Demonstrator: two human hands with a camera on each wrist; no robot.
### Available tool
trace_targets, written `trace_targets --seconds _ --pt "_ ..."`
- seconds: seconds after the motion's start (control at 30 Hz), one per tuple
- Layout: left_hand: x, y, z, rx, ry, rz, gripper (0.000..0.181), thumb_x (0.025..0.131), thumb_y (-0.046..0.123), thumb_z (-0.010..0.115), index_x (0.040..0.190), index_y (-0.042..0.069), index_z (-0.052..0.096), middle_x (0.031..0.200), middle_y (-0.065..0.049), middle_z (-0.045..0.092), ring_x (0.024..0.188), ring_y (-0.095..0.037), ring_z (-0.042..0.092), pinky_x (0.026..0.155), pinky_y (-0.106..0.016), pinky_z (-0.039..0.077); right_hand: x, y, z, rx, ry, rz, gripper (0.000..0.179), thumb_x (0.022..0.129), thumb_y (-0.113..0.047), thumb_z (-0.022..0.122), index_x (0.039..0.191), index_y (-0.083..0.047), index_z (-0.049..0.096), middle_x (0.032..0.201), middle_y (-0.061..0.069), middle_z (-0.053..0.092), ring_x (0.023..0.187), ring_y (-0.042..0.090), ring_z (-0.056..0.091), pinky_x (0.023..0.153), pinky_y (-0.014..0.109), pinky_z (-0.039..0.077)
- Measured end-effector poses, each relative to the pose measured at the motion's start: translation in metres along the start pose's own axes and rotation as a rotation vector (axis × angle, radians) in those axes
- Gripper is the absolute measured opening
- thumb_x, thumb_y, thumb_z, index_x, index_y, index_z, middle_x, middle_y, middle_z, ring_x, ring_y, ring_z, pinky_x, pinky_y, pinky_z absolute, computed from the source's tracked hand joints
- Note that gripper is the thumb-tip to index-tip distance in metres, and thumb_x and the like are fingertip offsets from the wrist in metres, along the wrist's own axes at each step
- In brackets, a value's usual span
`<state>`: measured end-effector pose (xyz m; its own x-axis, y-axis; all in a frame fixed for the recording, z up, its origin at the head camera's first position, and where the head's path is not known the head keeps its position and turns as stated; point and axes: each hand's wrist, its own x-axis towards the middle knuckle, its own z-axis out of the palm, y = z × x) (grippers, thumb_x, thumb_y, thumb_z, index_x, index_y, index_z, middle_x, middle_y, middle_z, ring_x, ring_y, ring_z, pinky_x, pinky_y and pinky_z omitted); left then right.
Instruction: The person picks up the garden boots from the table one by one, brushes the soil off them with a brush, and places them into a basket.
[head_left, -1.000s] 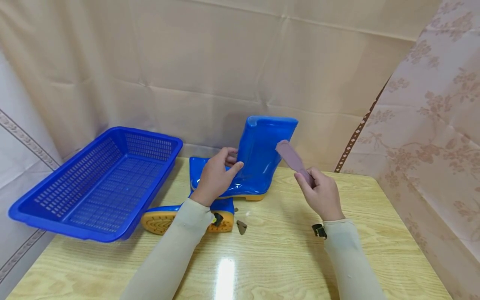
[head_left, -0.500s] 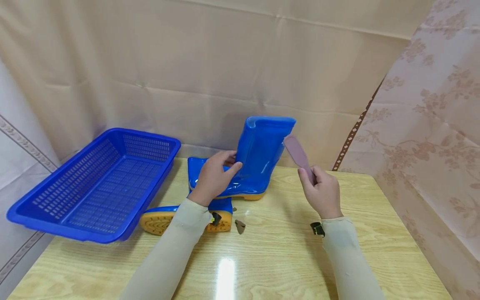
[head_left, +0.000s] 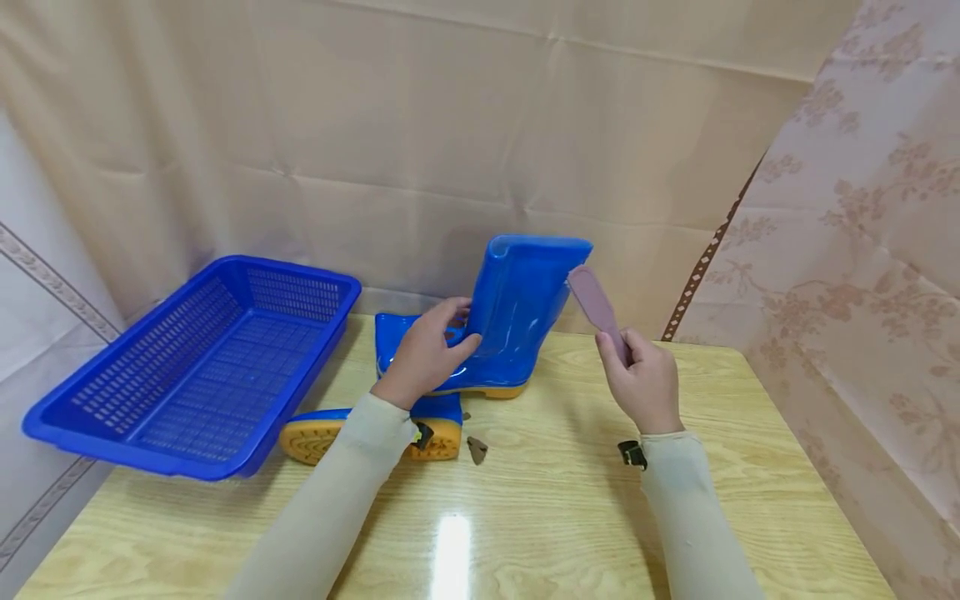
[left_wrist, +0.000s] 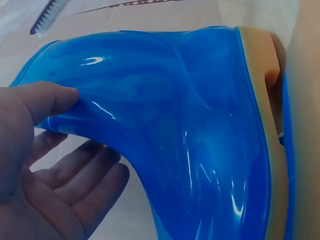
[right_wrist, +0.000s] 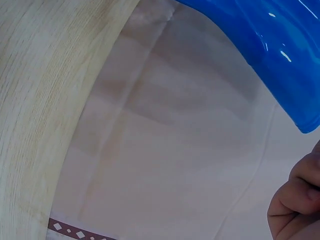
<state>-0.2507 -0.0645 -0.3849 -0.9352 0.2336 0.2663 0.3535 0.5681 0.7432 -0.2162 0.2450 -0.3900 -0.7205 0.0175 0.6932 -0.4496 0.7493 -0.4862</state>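
Observation:
A blue rain boot (head_left: pixel 517 317) with a yellow sole stands on the table, its shaft leaning right. My left hand (head_left: pixel 423 354) pinches the front of the shaft, thumb on the near side and fingertips behind it; in the left wrist view the thumb (left_wrist: pixel 57 100) lies on the glossy blue surface. My right hand (head_left: pixel 643 379) grips a mauve-handled brush (head_left: pixel 596 304), its head right at the back edge of the shaft near the top. White bristles of the brush (left_wrist: pixel 46 20) show in the left wrist view. A second boot (head_left: pixel 311 440) lies on its side, sole toward me, partly hidden by my left arm.
A blue plastic basket (head_left: pixel 300 392) with slotted walls stands at the left. Small brown flakes (head_left: pixel 477 450) lie on the wooden table (head_left: pixel 570 517) by the lying boot's heel. A beige curtain (head_left: pixel 420 167) hangs close behind the table, with a floral cloth (head_left: pixel 870 217) at the right.
The brush has shifted slightly right, from over the shaft's side to its back edge. The held boot's shaft leans a little more to the right. My left hand keeps its hold.

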Motion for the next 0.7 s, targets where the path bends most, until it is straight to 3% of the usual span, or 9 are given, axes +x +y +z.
trace_targets --seconds 0.3,0.47,0.7 --pt "0.008 0.003 -0.003 0.035 -0.069 -0.109 0.058 0.103 0.035 0.066 0.152 0.014 0.044 0.14 -0.008 0.062 0.127 -0.028 0.061 0.105 -0.05 0.052 0.0 0.003 -0.005 -0.023 -0.027 0.035 0.039 0.101 -0.027 0.068 0.068 -0.013 0.054 0.052 -0.003 0.044 0.042 0.011 0.034 0.04 0.025 0.026" --pt "0.012 0.005 -0.006 0.073 -0.078 -0.119 0.055 0.103 0.036 0.066 0.149 0.013 0.047 0.137 -0.008 0.064 0.124 -0.027 0.061 0.105 -0.051 0.051 0.003 0.004 -0.009 -0.059 -0.074 0.063 0.041 0.102 -0.032 0.065 0.068 -0.012 0.054 0.052 -0.001 0.045 0.042 0.011 0.036 0.04 0.026 0.028" --pt "0.017 0.01 -0.007 0.116 -0.035 -0.096 0.047 0.102 0.035 0.068 0.141 0.013 0.054 0.127 -0.007 0.067 0.115 -0.025 0.064 0.1 -0.048 0.054 0.005 0.002 -0.014 -0.06 -0.1 0.095 0.043 0.103 -0.035 0.064 0.069 -0.012 0.053 0.053 0.0 0.044 0.043 0.013 0.037 0.041 0.027 0.029"
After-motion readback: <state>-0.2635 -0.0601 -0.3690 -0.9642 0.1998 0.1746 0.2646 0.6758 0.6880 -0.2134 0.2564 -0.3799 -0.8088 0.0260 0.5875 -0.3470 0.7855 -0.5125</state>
